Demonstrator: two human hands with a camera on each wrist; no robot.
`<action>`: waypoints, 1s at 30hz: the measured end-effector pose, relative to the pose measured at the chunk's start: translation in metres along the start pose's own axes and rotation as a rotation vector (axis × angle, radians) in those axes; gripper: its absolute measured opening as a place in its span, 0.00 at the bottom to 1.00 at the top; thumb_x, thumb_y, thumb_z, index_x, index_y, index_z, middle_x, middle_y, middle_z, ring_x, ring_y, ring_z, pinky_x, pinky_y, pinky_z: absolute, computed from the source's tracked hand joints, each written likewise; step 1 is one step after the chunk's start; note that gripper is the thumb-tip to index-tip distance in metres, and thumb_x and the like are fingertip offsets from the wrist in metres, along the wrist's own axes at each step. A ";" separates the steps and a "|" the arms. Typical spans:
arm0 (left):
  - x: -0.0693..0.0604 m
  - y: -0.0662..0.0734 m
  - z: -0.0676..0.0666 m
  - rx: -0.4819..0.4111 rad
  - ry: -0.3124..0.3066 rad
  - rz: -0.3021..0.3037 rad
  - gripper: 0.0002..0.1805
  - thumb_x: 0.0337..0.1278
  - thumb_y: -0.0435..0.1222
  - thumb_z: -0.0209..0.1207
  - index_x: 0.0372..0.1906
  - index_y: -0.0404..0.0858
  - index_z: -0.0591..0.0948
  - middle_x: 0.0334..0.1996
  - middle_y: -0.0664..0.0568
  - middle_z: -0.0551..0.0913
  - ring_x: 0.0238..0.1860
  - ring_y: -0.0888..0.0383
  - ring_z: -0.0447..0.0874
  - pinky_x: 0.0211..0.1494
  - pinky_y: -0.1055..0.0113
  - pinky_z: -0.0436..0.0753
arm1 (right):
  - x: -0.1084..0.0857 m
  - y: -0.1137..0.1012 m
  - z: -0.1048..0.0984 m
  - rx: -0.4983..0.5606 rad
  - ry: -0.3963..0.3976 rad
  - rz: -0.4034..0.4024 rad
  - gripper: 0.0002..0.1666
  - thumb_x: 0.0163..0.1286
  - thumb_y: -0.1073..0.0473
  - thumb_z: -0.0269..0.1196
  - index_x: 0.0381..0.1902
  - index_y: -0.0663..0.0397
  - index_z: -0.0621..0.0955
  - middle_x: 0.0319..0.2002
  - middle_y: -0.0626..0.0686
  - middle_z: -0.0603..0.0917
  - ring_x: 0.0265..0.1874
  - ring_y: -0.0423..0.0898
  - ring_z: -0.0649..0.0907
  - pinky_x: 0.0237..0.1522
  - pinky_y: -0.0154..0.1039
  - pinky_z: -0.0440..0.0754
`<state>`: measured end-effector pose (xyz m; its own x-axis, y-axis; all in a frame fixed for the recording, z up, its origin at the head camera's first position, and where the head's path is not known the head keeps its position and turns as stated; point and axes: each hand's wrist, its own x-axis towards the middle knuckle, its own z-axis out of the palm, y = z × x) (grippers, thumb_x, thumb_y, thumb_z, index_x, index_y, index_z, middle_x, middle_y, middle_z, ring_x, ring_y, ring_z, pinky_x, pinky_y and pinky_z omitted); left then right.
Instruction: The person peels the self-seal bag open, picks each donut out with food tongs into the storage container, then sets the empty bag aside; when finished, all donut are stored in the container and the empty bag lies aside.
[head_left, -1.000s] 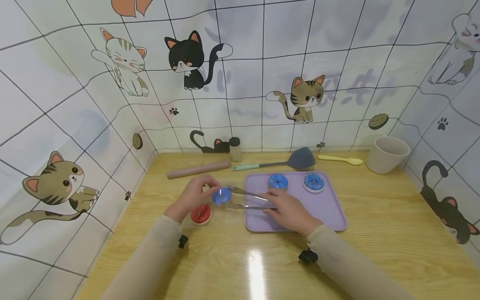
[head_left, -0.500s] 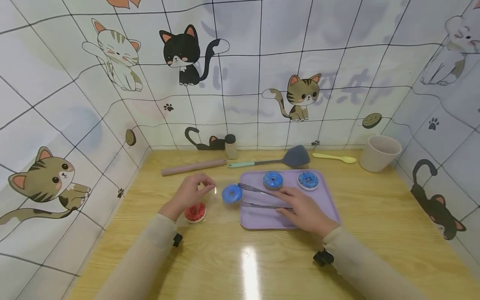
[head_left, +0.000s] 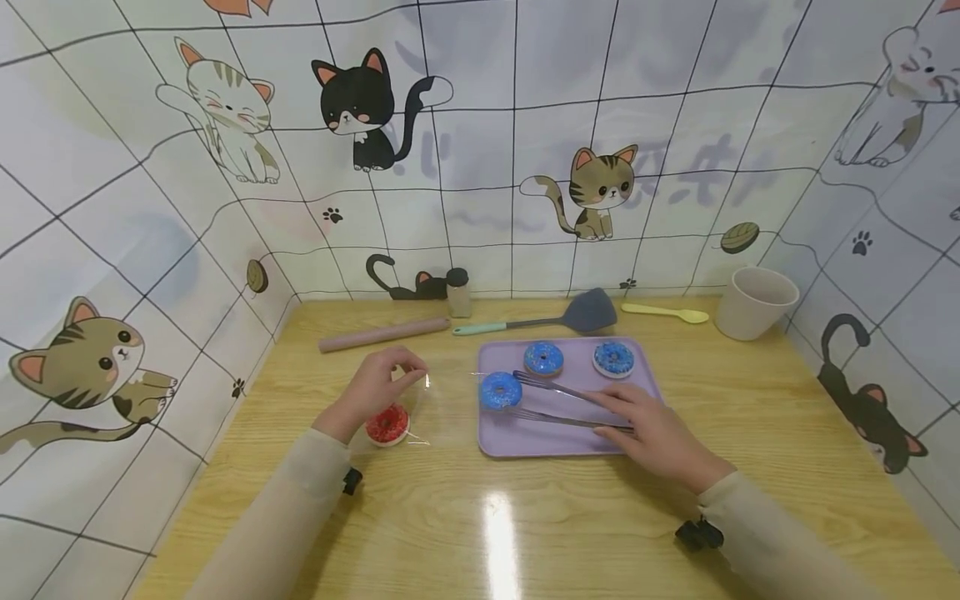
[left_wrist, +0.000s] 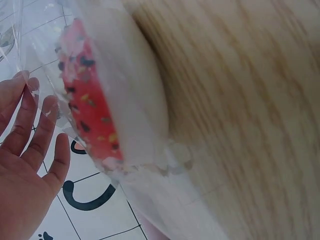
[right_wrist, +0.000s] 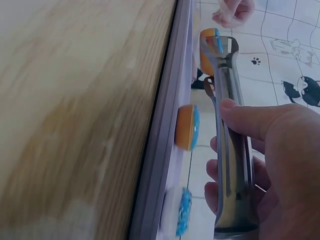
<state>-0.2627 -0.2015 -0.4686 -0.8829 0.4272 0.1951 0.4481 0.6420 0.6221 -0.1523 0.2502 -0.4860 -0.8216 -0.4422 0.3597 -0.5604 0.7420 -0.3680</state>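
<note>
My left hand pinches the rim of a clear plastic bag between thumb and finger. Inside the bag is a donut with red icing and dark sprinkles, low beside the hand. My right hand grips metal tongs, whose two ends meet a blue-iced donut at the left side of the purple tray. Whether this donut touches the tray I cannot tell. Two more blue donuts sit on the tray, one with a brown base and one with a white base.
Behind lie a pinkish rolling pin, a turner with a mint handle and a yellow spoon. A shaker jar stands by the wall, and a pale cup at the back right. Cat-print walls enclose the table.
My right hand has drawn the tongs and the blue donut rightward, away from my left hand and over to the tray. The left hand stays near its place, holding the bag.
</note>
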 end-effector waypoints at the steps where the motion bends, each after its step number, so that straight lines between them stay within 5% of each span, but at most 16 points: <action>1: 0.000 0.000 0.000 0.000 0.001 -0.002 0.06 0.71 0.41 0.64 0.44 0.46 0.89 0.40 0.60 0.87 0.43 0.59 0.82 0.55 0.51 0.81 | -0.003 0.003 -0.003 -0.014 0.004 -0.001 0.34 0.67 0.52 0.73 0.70 0.36 0.78 0.59 0.47 0.82 0.55 0.44 0.83 0.48 0.47 0.84; 8: 0.003 0.003 -0.001 -0.008 -0.007 0.016 0.05 0.71 0.41 0.64 0.43 0.47 0.89 0.40 0.60 0.87 0.43 0.58 0.82 0.55 0.50 0.81 | -0.027 0.023 -0.026 -0.018 0.018 0.066 0.31 0.66 0.54 0.74 0.67 0.40 0.81 0.57 0.43 0.81 0.47 0.39 0.80 0.42 0.38 0.80; 19: 0.000 0.003 -0.001 -0.007 -0.023 -0.020 0.08 0.71 0.41 0.64 0.45 0.42 0.89 0.40 0.59 0.88 0.44 0.57 0.83 0.56 0.49 0.81 | -0.060 0.047 -0.059 0.024 -0.003 0.165 0.32 0.66 0.55 0.74 0.67 0.33 0.81 0.60 0.45 0.82 0.57 0.31 0.77 0.52 0.18 0.73; 26: -0.001 0.001 -0.002 0.011 -0.013 -0.019 0.08 0.72 0.41 0.63 0.45 0.43 0.89 0.40 0.60 0.87 0.44 0.59 0.83 0.55 0.52 0.80 | -0.076 0.068 -0.076 -0.019 -0.028 0.194 0.30 0.66 0.52 0.74 0.66 0.32 0.81 0.58 0.45 0.83 0.50 0.28 0.77 0.43 0.25 0.76; 30: -0.002 0.002 -0.002 -0.004 -0.015 -0.015 0.09 0.71 0.41 0.64 0.46 0.40 0.89 0.40 0.59 0.88 0.44 0.57 0.83 0.56 0.47 0.81 | -0.084 0.076 -0.083 -0.024 -0.006 0.162 0.32 0.62 0.55 0.77 0.64 0.34 0.83 0.55 0.43 0.83 0.50 0.23 0.76 0.44 0.19 0.72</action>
<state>-0.2606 -0.2022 -0.4658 -0.8872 0.4269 0.1747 0.4345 0.6460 0.6276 -0.1169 0.3859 -0.4727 -0.9017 -0.3186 0.2924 -0.4179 0.8156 -0.4001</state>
